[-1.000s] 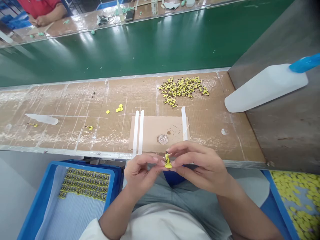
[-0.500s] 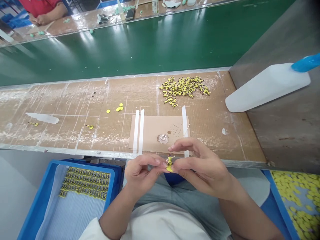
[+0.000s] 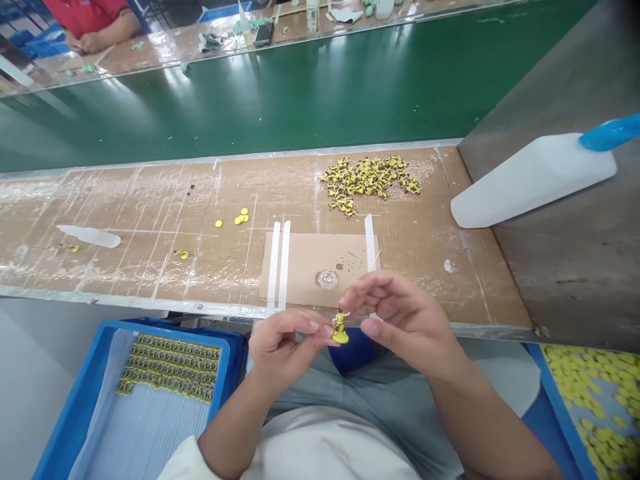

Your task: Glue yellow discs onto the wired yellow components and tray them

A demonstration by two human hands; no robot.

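Between thumb and fingertips, my left hand [image 3: 287, 343] pinches a small figurine [image 3: 339, 325] in yellow with a dark head, upright on a round yellow base. Close on its right is my right hand [image 3: 407, 320], thumb and fingers apart; whether a fingertip brushes the figurine's head I cannot tell. Beyond my hands a cardboard sheet [image 3: 305, 260], held with white tape strips, carries a small clear round dish [image 3: 327, 279]. A pile of yellow and dark figurines [image 3: 370, 177] lies farther back on the bench.
Several yellow discs [image 3: 241, 217] and a white tapered bottle [image 3: 93, 236] lie to the left. A large white bottle [image 3: 535, 180] leans at the right. Rows of figurines fill part of a blue crate [image 3: 229, 360]; yellow discs [image 3: 600, 393] fill another tray. A person [image 3: 90, 30] sits across the green belt [image 3: 280, 93].
My right hand has drawn back from the figurine's base, and its thumb and fingers have spread. The figurine stays in my left hand, its base now more visible.
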